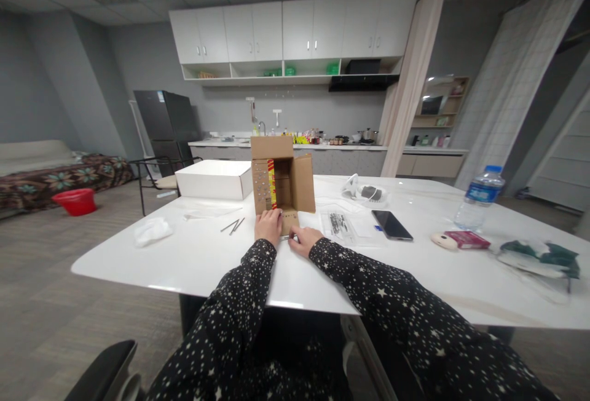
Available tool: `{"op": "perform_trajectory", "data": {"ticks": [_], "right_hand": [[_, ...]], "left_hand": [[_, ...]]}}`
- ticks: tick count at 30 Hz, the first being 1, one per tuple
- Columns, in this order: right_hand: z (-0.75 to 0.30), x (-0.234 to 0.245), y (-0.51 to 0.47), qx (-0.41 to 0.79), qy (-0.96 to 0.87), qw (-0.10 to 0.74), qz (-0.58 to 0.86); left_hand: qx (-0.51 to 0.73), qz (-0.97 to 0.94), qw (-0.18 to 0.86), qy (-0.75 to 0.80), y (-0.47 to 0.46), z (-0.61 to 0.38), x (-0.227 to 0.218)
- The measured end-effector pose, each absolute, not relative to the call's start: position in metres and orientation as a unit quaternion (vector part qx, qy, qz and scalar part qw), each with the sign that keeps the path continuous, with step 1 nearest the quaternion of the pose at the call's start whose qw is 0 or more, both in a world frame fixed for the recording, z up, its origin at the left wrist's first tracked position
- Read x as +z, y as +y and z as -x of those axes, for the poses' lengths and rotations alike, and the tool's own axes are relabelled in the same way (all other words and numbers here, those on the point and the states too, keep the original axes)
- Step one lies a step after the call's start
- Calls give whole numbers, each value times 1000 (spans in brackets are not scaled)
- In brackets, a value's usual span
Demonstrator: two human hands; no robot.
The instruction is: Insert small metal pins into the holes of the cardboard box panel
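Observation:
An open cardboard box (303,182) stands on the white table, its opening facing me and its flaps spread. My left hand (268,227) grips the lower part of its left flap, which bears rows of small shiny studs and a red and yellow strip. At the front edge of the lower flap (289,221), my right hand (305,240) has its fingers pinched together. A small pale thing shows by those fingertips, too small to name. Several thin metal rods (236,226) lie left of my left hand. Right of my right hand is a clear bag (338,227) with dark small pieces.
A white box (214,179) stands behind on the left, a crumpled white bag (153,231) nearer the left edge. Rightward lie a phone (391,225), white mask-like items (351,187), a maroon pack (470,240), a water bottle (479,199) and a green bundle (544,255).

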State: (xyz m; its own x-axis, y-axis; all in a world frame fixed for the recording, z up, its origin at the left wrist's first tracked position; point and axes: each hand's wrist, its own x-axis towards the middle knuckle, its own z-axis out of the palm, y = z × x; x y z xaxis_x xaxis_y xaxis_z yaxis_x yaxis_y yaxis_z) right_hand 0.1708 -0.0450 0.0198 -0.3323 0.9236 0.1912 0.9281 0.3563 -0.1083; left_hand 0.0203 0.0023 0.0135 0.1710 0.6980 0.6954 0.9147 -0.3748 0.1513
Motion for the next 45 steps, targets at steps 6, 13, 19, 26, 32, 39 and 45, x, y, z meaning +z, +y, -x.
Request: {"op": "perform_trajectory", "data": {"ticks": [6, 13, 19, 26, 32, 39, 45], "right_hand": [[-171, 21, -46, -8, -814, 105, 572], [-171, 21, -45, -15, -816, 103, 569], [-170, 21, -46, -11, -813, 105, 573], [-171, 18, -44, -17, -815, 112, 568], [-172, 16, -42, -13, -819, 114, 562], [-172, 15, -41, -16, -819, 119, 560], [-171, 17, -43, -16, -817, 113, 565]], "left_hand": [[-330, 756, 171, -539, -2, -20, 18], [-309, 763, 182, -537, -5, -20, 19], [-310, 761, 182, -540, -8, -21, 20], [-303, 756, 186, -550, -7, -20, 16], [-302, 757, 183, -550, -6, -19, 14], [-311, 751, 165, -559, -2, -18, 11], [-302, 755, 177, -555, -6, -19, 13]]}}
